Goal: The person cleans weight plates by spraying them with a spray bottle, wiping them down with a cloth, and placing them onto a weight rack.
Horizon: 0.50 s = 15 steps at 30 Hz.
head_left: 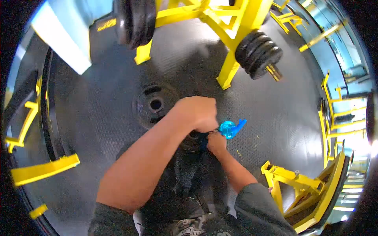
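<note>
My left hand is closed in a fist, its arm reaching across from the left. Just below and right of it, my right hand is closed too, and the two nearly meet. A dark blue patch shows beside the right fingers, possibly cloth; what either hand grips is hidden. Right of both hands is a clear teal bottle with a blue, spray-like top. I cannot tell whether the right hand touches it. A black weight plate lies flat on the floor, partly behind my left forearm.
Black dark matting covers the floor. Ahead stands a yellow rack loaded with black plates on the right and more plates on the left. A yellow frame stands near right, and a yellow beam near left.
</note>
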Tool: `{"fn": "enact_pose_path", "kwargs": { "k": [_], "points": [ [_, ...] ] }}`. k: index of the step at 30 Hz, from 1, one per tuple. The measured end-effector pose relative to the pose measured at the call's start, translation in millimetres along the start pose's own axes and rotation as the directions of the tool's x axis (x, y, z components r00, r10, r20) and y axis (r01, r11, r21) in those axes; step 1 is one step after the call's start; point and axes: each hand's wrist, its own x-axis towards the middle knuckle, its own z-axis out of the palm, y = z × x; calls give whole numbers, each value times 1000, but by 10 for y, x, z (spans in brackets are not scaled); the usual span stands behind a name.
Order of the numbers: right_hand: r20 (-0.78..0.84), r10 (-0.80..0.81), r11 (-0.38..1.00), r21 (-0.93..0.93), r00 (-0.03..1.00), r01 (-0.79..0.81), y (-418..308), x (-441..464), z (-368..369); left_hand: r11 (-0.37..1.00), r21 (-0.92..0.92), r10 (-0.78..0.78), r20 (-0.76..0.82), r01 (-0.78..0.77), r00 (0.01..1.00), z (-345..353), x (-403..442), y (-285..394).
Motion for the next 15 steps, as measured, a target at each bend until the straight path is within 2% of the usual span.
{"fn": "enact_pose_path", "kwargs": {
  "k": [1,2,3,4,6,7,8,9,10,11,13,14,15],
  "points": [
    [-13,171,971,171,985,-166,17,-10,-102,1000,-17,13,-54,-14,998,28,20,-36],
    [4,335,885,342,942,-316,45,-22,-153,999,21,39,-45,-38,998,57,51,-61],
    [-232,411,771,605,882,-200,92,-45,22,999,27,37,-49,-35,998,95,82,-82],
    [-233,443,743,635,866,-210,45,-151,-57,999,35,34,-49,-32,998,154,131,-83],
    [-220,716,393,911,663,-122,-54,-357,-188,990,122,-75,44,69,996,399,299,-67],
    [-96,782,115,993,616,9,-16,-306,111,976,205,-107,165,72,980,548,389,-48],
    [-76,803,74,997,591,27,-51,-370,205,955,290,-154,276,70,949,731,474,-40],
    [172,814,-331,923,554,199,-98,-408,283,932,361,-163,334,34,928,962,552,-66],
    [399,724,-652,661,563,370,-118,-419,332,903,429,-178,392,-8,903,1218,623,-106],
    [420,724,-668,625,548,404,-88,-408,344,900,436,-145,348,-23,926,1452,682,-143],
    [371,574,-818,303,729,490,55,-443,274,884,464,-104,325,-63,940,2168,793,-388],
    [311,508,-860,133,803,492,105,-457,312,806,589,-4,111,-63,994,2666,840,-633],
    [240,476,-876,45,846,480,123,-382,478,721,692,131,-85,-36,988,2926,869,-761]
  ]
}}
